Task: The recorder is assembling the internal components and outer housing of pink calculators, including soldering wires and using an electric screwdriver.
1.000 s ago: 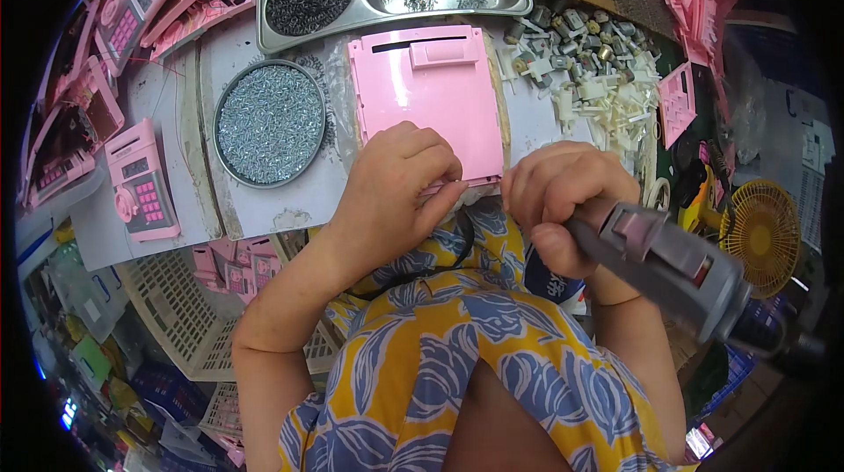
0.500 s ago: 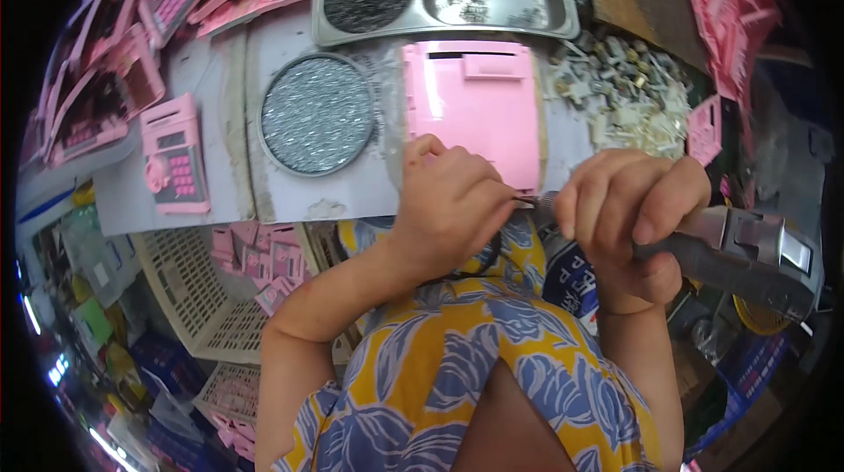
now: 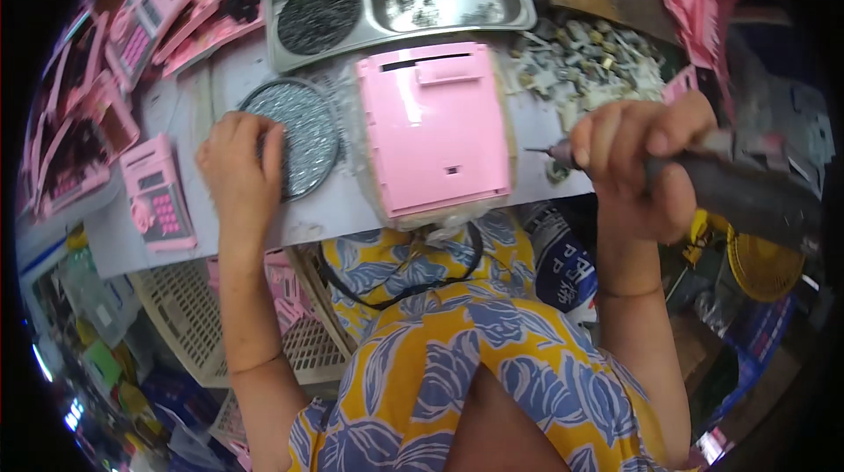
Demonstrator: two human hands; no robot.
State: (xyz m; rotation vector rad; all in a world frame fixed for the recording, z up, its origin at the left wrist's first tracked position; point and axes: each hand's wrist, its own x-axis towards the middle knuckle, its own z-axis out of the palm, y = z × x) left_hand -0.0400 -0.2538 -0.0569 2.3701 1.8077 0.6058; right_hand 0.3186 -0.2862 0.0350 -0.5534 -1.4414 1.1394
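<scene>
The pink panel (image 3: pixel 429 134) lies at the centre of the frame, face up on a plastic-covered pad, and is touched by neither hand. Half a second ago its lower edge was covered by the left hand and its lower right corner was met by the driver's tip; now that edge is fully exposed, and a small dark slot can be seen above it.

To the left of centre, the left hand (image 3: pixel 239 166) has been carried to the round dish (image 3: pixel 338 140) of small silvery pieces (image 3: pixel 309 131), apparently screws. Its fingers are bent over the dish's left side; whether anything is pinched between them cannot be told. To the right of centre, the powered driver (image 3: pixel 738 195) is gripped in the closed fingers of the right hand (image 3: pixel 646 151). Its thin bit (image 3: pixel 538 150) is pointed leftward and has been drawn clear of the panel's right edge. By judgement, work at the lower edge has been broken off, and attention has been turned to the supply of small pieces.

Farther out, a metal tray (image 3: pixel 382 39) is seen at the top, mixed small parts (image 3: pixel 593 68) are heaped at upper right, and pink housings (image 3: pixel 145 24) are piled at upper left.
</scene>
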